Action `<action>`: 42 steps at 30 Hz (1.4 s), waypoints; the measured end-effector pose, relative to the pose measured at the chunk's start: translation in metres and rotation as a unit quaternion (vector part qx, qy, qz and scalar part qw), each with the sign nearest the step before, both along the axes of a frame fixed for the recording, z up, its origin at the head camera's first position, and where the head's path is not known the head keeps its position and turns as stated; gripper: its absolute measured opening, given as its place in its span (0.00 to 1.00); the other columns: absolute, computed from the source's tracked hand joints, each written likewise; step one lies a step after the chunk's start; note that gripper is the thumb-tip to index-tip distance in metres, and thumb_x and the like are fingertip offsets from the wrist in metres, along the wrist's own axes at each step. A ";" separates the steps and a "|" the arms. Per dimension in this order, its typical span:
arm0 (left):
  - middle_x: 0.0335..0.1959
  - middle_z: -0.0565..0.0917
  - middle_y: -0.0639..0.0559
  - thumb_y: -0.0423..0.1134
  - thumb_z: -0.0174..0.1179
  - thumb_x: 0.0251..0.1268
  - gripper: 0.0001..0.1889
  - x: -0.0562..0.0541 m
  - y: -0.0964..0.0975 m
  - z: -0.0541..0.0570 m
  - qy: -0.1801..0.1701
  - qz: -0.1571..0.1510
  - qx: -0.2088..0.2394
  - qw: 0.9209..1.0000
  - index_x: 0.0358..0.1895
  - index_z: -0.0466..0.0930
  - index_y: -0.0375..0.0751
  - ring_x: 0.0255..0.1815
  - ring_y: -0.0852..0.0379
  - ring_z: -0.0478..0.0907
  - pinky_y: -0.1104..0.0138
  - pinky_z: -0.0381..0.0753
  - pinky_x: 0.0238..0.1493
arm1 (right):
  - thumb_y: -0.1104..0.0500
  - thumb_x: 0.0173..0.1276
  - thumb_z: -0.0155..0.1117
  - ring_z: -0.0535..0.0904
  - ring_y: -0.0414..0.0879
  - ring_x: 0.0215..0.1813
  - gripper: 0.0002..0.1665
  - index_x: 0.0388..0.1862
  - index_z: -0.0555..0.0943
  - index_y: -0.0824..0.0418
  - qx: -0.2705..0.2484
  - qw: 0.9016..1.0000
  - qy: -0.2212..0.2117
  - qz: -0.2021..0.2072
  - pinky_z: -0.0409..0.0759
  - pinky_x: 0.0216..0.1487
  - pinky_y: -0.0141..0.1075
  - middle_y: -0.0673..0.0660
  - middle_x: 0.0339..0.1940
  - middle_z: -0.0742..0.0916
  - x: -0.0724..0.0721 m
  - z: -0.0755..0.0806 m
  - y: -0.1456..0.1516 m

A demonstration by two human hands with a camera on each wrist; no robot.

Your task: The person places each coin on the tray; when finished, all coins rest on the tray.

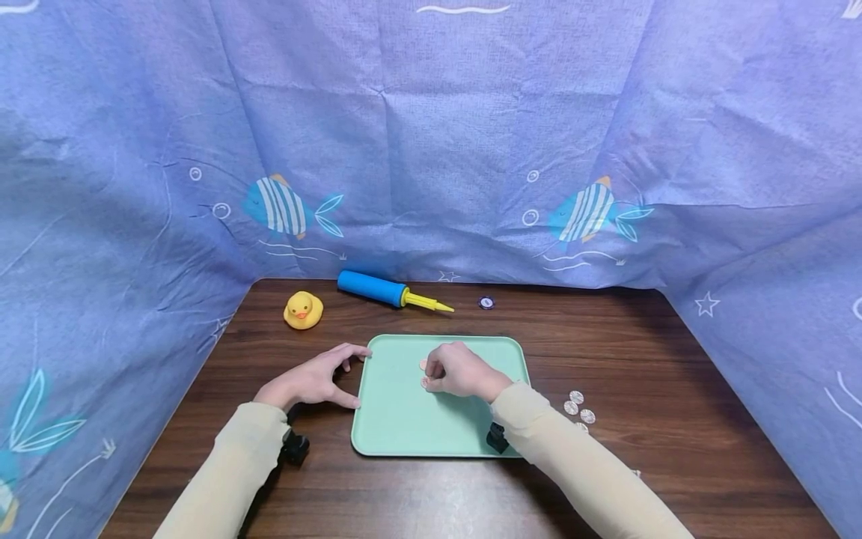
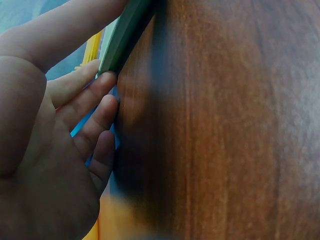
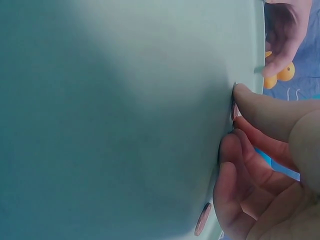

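Observation:
A pale green tray (image 1: 390, 423) lies flat on the table. My left hand (image 1: 313, 380) rests at its left edge, thumb and index finger spread apart and touching the rim; in the left wrist view the tray's side (image 2: 122, 42) meets the fingertips. Over the tray's middle, my right hand (image 1: 460, 370) pinches a small coppery coin (image 3: 234, 111) between thumb and index finger, down at the tray surface. A second coin (image 3: 203, 219) lies on the tray near the curled fingers. From the head view, the fingers partly cover both coins.
Several shiny coins (image 1: 587, 416) lie on the table right of the tray, partly behind the right sleeve. Beyond the tray are a yellow rubber duck (image 1: 303, 311), a blue hand pump (image 1: 372, 287) with a yellow nozzle, and a poker chip (image 1: 486, 302). A fish-print curtain (image 1: 444, 150) surrounds the table.

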State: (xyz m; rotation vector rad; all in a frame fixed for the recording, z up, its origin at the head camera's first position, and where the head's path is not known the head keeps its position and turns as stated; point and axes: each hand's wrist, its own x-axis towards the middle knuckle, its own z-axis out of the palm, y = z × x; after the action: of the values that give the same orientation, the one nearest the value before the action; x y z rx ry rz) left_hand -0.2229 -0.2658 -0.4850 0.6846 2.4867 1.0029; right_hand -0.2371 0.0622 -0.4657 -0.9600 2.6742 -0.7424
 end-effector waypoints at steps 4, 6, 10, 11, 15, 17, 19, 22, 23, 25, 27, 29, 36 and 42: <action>0.71 0.72 0.48 0.53 0.80 0.57 0.48 -0.001 0.001 0.000 -0.002 0.006 -0.005 1.000 0.79 0.65 0.49 0.61 0.48 0.70 0.50 0.72 0.62 | 0.58 0.68 0.78 0.80 0.37 0.32 0.08 0.29 0.87 0.56 -0.001 1.000 0.008 -0.001 0.80 0.39 0.35 0.46 0.28 0.87 0.001 0.001 -0.001; 0.71 0.71 0.49 0.53 0.81 0.56 0.49 -0.001 0.001 0.000 -0.007 0.010 -0.005 1.000 0.79 0.65 0.50 0.61 0.49 0.70 0.50 0.72 0.63 | 0.58 0.68 0.78 0.79 0.37 0.31 0.08 0.29 0.88 0.54 0.002 1.000 0.015 -0.002 0.80 0.39 0.35 0.45 0.27 0.86 0.002 0.001 -0.001; 0.72 0.71 0.49 0.52 0.81 0.56 0.49 0.000 0.002 0.001 -0.017 0.017 -0.002 1.000 0.79 0.65 0.50 0.62 0.48 0.70 0.49 0.71 0.63 | 0.57 0.68 0.78 0.77 0.36 0.30 0.08 0.29 0.88 0.52 0.010 1.000 0.022 -0.004 0.79 0.38 0.34 0.44 0.26 0.85 0.001 -0.001 -0.002; 0.72 0.71 0.49 0.52 0.81 0.55 0.49 0.000 0.001 0.001 -0.018 0.018 -0.001 1.000 0.79 0.65 0.50 0.62 0.48 0.70 0.49 0.71 0.63 | 0.57 0.68 0.78 0.77 0.36 0.29 0.08 0.29 0.88 0.52 0.011 1.000 0.024 -0.005 0.78 0.37 0.34 0.43 0.25 0.85 0.002 -0.001 -0.003; 0.71 0.71 0.49 0.52 0.81 0.55 0.48 0.000 0.001 0.000 -0.018 0.017 0.001 1.000 0.79 0.65 0.50 0.62 0.48 0.69 0.49 0.71 0.63 | 0.57 0.67 0.78 0.78 0.35 0.30 0.08 0.29 0.88 0.52 0.009 1.000 0.024 -0.003 0.79 0.38 0.34 0.43 0.26 0.85 0.002 -0.001 -0.004; 0.71 0.71 0.49 0.52 0.81 0.55 0.48 0.000 0.001 0.000 -0.018 0.017 0.002 1.000 0.79 0.65 0.50 0.62 0.48 0.69 0.49 0.71 0.63 | 0.56 0.67 0.78 0.78 0.35 0.31 0.07 0.30 0.88 0.52 0.008 1.000 0.021 -0.004 0.79 0.38 0.34 0.43 0.26 0.85 0.002 0.000 -0.004; 0.72 0.71 0.47 0.51 0.81 0.56 0.48 0.000 0.001 0.001 -0.016 0.015 0.002 1.000 0.79 0.65 0.49 0.62 0.47 0.70 0.49 0.71 0.63 | 0.55 0.68 0.78 0.79 0.36 0.32 0.07 0.30 0.88 0.52 0.007 1.000 0.017 -0.006 0.80 0.40 0.35 0.44 0.27 0.86 0.002 0.000 -0.002; 0.72 0.71 0.46 0.51 0.81 0.56 0.48 0.000 0.001 0.001 -0.016 0.013 0.001 1.000 0.79 0.65 0.48 0.62 0.46 0.70 0.49 0.71 0.63 | 0.53 0.68 0.78 0.80 0.38 0.34 0.08 0.32 0.88 0.53 0.006 1.000 0.015 -0.008 0.80 0.42 0.36 0.44 0.29 0.87 0.001 0.000 0.004; 0.72 0.71 0.46 0.51 0.81 0.56 0.48 0.000 0.001 0.002 -0.016 0.013 0.001 1.000 0.79 0.65 0.48 0.62 0.46 0.70 0.49 0.71 0.63 | 0.53 0.67 0.79 0.80 0.38 0.35 0.08 0.33 0.88 0.54 0.005 1.000 0.015 -0.008 0.81 0.42 0.37 0.45 0.30 0.87 0.000 0.001 0.007; 0.72 0.71 0.47 0.51 0.81 0.55 0.49 0.000 0.002 0.001 -0.017 0.015 0.000 1.000 0.79 0.65 0.49 0.62 0.47 0.70 0.49 0.71 0.63 | 0.53 0.66 0.80 0.81 0.39 0.36 0.09 0.35 0.89 0.55 0.001 1.000 0.018 -0.007 0.82 0.43 0.37 0.46 0.32 0.88 -0.001 0.002 0.014; 0.72 0.71 0.48 0.52 0.81 0.55 0.48 0.000 0.001 0.001 -0.017 0.016 -0.001 1.000 0.79 0.65 0.50 0.62 0.48 0.69 0.49 0.71 0.63 | 0.55 0.65 0.81 0.82 0.39 0.38 0.09 0.37 0.89 0.57 -0.005 1.000 0.021 -0.003 0.82 0.44 0.37 0.47 0.33 0.89 -0.002 0.004 0.022; 0.72 0.71 0.49 0.52 0.81 0.55 0.48 0.000 0.001 0.001 -0.019 0.019 0.000 1.000 0.79 0.65 0.50 0.62 0.48 0.69 0.49 0.71 0.64 | 0.57 0.64 0.81 0.83 0.39 0.37 0.09 0.38 0.89 0.58 -0.013 1.000 0.025 0.002 0.83 0.44 0.38 0.48 0.33 0.89 -0.003 0.006 0.033; 0.71 0.71 0.49 0.52 0.81 0.56 0.48 0.001 0.002 0.003 -0.023 0.019 0.001 1.000 0.79 0.65 0.50 0.62 0.48 0.69 0.49 0.71 0.63 | 0.59 0.64 0.80 0.83 0.38 0.36 0.07 0.38 0.90 0.57 -0.024 0.999 0.023 -0.004 0.82 0.41 0.35 0.46 0.33 0.89 -0.007 0.010 0.080; 0.71 0.71 0.49 0.52 0.81 0.56 0.48 0.000 0.003 0.003 -0.021 0.018 -0.003 1.000 0.78 0.65 0.50 0.61 0.48 0.69 0.49 0.71 0.62 | 0.60 0.65 0.79 0.81 0.36 0.34 0.05 0.36 0.89 0.57 -0.022 0.999 0.032 -0.028 0.81 0.38 0.33 0.44 0.31 0.88 -0.008 0.011 0.118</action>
State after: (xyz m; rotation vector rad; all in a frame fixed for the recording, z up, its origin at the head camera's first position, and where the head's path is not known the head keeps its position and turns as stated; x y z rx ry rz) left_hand -0.2226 -0.2630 -0.4822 0.6128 2.4722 1.0123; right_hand -0.2449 0.1802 -0.4545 -0.9377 2.7603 -0.7992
